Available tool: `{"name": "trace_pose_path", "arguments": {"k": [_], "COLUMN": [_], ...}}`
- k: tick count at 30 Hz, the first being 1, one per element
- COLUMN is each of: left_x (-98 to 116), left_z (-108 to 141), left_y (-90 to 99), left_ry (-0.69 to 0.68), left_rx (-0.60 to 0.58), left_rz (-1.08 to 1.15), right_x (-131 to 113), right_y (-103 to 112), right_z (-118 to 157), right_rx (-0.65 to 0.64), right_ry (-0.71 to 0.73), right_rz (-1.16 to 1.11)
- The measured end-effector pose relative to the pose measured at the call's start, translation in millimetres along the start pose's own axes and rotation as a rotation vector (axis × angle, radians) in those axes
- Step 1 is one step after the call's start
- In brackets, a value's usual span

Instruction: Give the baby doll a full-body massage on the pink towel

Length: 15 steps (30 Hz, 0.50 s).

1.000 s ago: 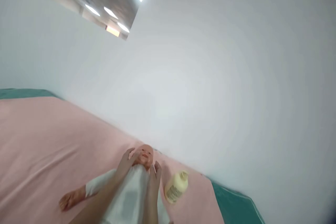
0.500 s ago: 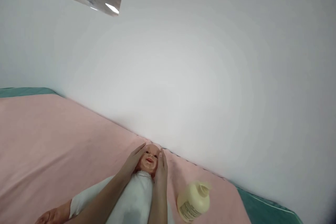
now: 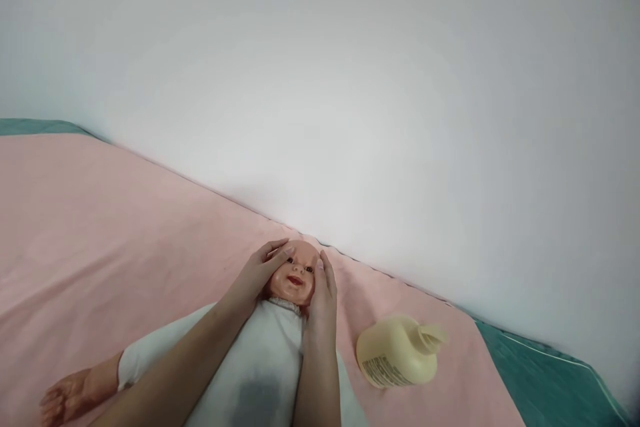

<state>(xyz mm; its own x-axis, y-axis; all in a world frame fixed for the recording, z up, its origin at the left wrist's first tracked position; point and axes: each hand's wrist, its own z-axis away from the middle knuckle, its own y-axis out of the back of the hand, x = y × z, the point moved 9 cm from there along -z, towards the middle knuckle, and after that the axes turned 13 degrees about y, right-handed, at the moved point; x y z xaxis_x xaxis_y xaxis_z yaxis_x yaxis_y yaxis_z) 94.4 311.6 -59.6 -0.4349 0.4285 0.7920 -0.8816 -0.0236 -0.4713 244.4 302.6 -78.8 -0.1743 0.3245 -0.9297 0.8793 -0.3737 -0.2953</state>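
Observation:
A baby doll (image 3: 260, 360) in a white outfit lies on its back on the pink sheet, its head pointing toward the wall. My left hand (image 3: 263, 270) rests along one side of the doll's head (image 3: 295, 283), thumb near the brow and fingers apart over the temple. On the opposite side, my right hand (image 3: 324, 287) lies against the cheek and temple with its fingers stretched upward. The doll's face shows between my two hands. Both forearms cross over its body. A grey patch (image 3: 257, 400) marks the front of the outfit.
A pale yellow pump bottle (image 3: 395, 351) with printed text stands right of the doll. The pink sheet (image 3: 100, 213) covers the surface, with green fabric (image 3: 545, 373) at the right and far left corners. A white wall (image 3: 350, 113) rises directly behind the doll's head.
The view has tilted down, so the doll, bottle and hands appear higher, and the reflective panel has left the frame. My left thumb has moved in over the doll's brow.

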Motion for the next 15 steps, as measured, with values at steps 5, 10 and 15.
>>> {"name": "trace_pose_path", "arguments": {"k": [5, 10, 15], "left_x": [13, 15, 22], "left_z": [8, 7, 5], "left_y": [4.9, 3.3, 2.4], "left_ry": [-0.142, -0.144, -0.168], "left_rx": [0.125, 0.155, 0.255], "left_rz": [-0.227, -0.29, -0.424], "right_x": [0, -1, -1], "right_y": [-6, -7, -5], "right_z": [7, 10, 10], "right_rx": [0.026, 0.053, 0.058], "right_ry": [-0.106, -0.14, -0.15], "right_rz": [-0.09, -0.103, -0.051]}}
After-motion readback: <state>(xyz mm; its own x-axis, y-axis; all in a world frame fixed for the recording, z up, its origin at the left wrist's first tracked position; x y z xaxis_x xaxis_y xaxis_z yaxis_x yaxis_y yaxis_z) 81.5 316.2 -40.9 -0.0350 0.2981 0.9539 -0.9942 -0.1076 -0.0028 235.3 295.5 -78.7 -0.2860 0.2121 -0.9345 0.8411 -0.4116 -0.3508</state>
